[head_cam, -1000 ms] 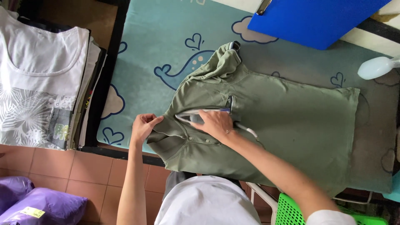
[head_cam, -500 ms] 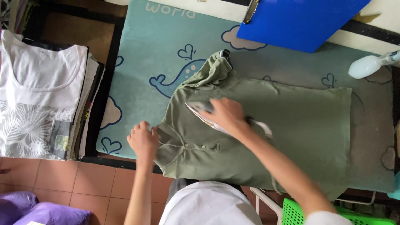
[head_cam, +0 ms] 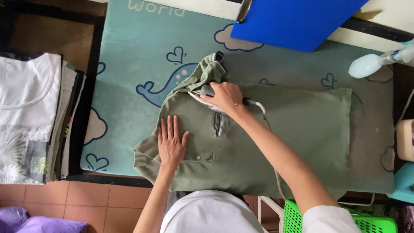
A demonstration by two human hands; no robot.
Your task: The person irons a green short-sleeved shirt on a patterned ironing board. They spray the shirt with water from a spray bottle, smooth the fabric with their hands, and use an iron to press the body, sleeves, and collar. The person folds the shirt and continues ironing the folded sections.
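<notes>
While gripped, iron (head_cam: 206,92) under right hand (head_cam: 226,97)

Right hand (head_cam: 226,97) gripping iron (head_cam: 207,92)

home ironing corner: padded ironing mat (head_cam: 129,64) with cartoon whales, folded clothes stack (head_cam: 30,116), terracotta floor tiles (head_cam: 86,196), green plastic basket (head_cam: 371,222) are seen.
</notes>
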